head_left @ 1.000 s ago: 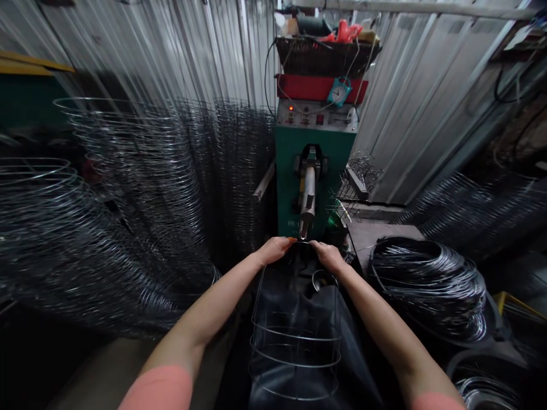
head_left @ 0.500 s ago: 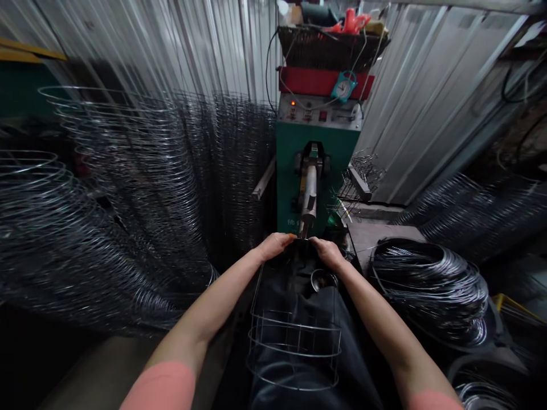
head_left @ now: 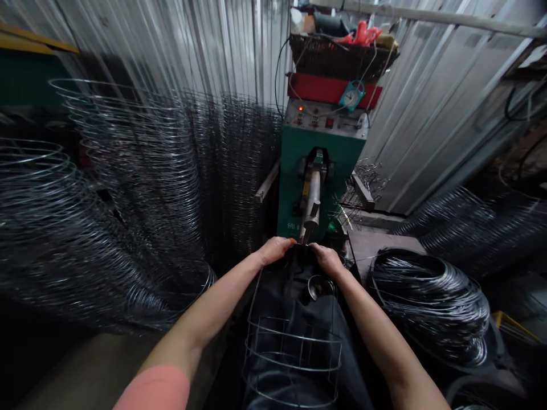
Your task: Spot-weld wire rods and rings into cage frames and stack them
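Observation:
My left hand [head_left: 277, 250] and my right hand [head_left: 326, 257] are closed on a thin wire ring, one at each side, just below the electrode tip [head_left: 310, 215] of a green machine [head_left: 290, 171]. The ring belongs to a round wire frame [head_left: 294, 337] that hangs toward me over a dark sheet on my lap. Between my forearms, under the right hand, a small metal bowl [head_left: 316, 288] sits on the dark material. Whether the wire touches the tip is too small to tell.
Tall stacks of wire rings [head_left: 141, 171] crowd the left. At the right lies a thick coil of wire [head_left: 431, 302] beside a board [head_left: 363, 245]. A teal clock [head_left: 352, 95] and a loaded basket [head_left: 337, 54] top the machine.
The view has shifted slightly, so the machine's top appears lower and further right. Both hands keep their hold on the wire by the tip.

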Motion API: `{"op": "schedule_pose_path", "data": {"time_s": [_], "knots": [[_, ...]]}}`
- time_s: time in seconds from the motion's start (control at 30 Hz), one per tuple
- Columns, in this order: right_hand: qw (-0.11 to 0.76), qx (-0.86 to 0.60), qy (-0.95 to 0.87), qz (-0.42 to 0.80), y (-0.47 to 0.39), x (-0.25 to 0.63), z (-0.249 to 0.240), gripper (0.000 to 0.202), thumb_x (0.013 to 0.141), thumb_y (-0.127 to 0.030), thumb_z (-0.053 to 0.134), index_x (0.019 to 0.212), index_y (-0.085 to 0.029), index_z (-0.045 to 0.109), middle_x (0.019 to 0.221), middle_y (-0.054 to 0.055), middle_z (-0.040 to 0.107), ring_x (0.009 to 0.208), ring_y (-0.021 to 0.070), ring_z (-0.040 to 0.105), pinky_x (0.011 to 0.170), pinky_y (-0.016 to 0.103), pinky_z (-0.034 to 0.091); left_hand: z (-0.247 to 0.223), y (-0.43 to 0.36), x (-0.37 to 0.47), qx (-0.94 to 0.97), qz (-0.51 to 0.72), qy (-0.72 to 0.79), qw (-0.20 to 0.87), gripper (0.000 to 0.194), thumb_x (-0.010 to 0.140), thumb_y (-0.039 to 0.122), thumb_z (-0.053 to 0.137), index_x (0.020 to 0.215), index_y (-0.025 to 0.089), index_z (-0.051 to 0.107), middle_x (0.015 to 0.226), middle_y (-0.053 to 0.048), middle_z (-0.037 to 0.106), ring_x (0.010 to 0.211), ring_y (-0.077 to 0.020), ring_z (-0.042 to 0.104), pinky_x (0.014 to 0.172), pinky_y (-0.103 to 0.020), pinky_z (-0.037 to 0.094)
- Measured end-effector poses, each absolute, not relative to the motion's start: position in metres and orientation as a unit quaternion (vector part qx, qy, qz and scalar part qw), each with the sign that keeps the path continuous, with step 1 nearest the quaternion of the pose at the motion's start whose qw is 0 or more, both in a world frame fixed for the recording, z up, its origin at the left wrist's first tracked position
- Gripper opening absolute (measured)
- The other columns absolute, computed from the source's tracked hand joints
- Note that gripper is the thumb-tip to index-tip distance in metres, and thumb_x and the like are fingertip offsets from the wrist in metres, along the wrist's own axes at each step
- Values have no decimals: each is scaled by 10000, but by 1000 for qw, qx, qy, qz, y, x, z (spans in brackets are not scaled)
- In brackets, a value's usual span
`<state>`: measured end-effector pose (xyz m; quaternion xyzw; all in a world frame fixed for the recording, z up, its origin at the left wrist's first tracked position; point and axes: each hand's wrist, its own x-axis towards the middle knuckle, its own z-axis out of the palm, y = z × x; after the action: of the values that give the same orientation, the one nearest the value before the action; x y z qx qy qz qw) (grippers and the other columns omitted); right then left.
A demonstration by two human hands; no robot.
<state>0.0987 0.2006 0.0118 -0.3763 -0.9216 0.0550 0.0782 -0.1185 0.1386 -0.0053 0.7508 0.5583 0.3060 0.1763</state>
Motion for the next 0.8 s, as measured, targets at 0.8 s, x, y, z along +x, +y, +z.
{"op": "schedule_pose_path", "data": {"time_s": [0.8], "knots": [[145, -364, -906, 161, 209, 100, 10, 239, 862, -290, 414, 1008, -244, 597, 847, 31, 685, 779, 175, 629, 663, 226, 420, 2, 142, -115, 716, 352, 536, 276, 266, 745, 83, 485, 953, 142, 641, 916, -23, 698, 864, -139, 629, 818, -265, 463]]}}
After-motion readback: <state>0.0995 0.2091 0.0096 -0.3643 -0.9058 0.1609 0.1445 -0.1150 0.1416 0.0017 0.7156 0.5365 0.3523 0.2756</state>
